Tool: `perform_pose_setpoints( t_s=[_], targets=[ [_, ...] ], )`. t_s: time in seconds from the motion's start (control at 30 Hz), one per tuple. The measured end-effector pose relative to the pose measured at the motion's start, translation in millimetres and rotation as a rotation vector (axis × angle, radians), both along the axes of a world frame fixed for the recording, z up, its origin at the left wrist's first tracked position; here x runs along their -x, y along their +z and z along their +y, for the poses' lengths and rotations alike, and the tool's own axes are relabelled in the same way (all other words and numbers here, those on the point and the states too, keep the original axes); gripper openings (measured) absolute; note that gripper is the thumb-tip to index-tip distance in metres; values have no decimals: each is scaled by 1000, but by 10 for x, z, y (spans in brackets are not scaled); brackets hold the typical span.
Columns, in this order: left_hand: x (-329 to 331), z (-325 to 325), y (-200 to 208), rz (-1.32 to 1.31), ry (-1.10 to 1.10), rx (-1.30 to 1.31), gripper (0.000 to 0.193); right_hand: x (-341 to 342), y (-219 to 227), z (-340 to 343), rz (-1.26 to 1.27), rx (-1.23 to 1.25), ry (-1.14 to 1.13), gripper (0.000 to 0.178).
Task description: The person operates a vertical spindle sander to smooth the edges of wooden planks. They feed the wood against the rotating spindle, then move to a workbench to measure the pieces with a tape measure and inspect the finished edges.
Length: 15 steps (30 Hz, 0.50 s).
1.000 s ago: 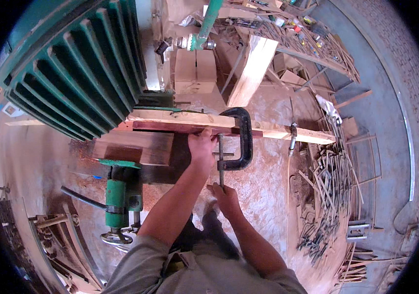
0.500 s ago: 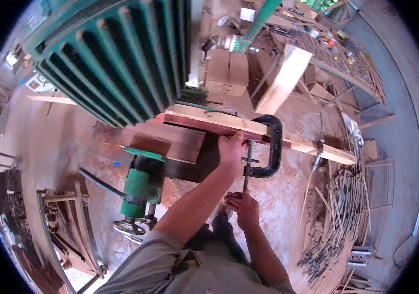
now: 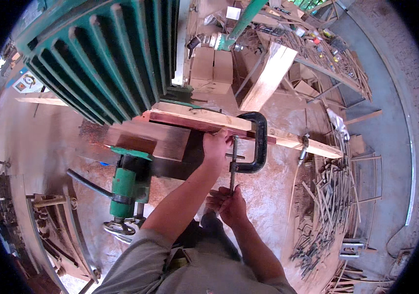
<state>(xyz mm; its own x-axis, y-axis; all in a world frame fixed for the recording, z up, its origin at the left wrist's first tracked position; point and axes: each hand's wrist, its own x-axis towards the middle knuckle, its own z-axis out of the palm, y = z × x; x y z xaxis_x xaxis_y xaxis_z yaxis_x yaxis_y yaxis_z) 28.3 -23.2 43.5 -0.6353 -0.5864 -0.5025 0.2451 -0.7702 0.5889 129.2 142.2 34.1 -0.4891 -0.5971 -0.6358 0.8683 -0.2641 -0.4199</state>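
A black C-clamp (image 3: pixel 261 147) spans a long pale timber (image 3: pixel 197 114) and the dark reddish board (image 3: pixel 175 120) along its near side. My left hand (image 3: pixel 215 147) is closed at the reddish board's near edge, its fingertips beside the top of the clamp's threaded screw (image 3: pixel 232 177). What lies under those fingers is partly hidden. Lower down, my right hand (image 3: pixel 232 208) has its fingers and thumb closed at the screw's bottom end. A short crossbar (image 3: pixel 236 156) shows on the screw between the hands.
A large ribbed green machine housing (image 3: pixel 96 63) looms at the upper left. Below it are a flat brown board (image 3: pixel 172 142) and a green cylindrical machine part (image 3: pixel 123 188) with a bar. A thick timber (image 3: pixel 270 78) stands beyond; thin sticks (image 3: pixel 324 210) are heaped at right.
The whole scene has shifted slightly left in the view. Both hands keep about the same places on the board and clamp screw.
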Motion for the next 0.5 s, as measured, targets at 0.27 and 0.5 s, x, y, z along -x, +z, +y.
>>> perform_pose_setpoints(
  t_s=[0.27, 0.5],
  targets=[
    [28, -43, -103, 46, -55, -40, 24, 44, 135, -42, 210, -419, 53, 58],
    [75, -84, -374, 25, -78, -11, 29, 150, 48, 109, 354, -383, 129, 60]
  ],
)
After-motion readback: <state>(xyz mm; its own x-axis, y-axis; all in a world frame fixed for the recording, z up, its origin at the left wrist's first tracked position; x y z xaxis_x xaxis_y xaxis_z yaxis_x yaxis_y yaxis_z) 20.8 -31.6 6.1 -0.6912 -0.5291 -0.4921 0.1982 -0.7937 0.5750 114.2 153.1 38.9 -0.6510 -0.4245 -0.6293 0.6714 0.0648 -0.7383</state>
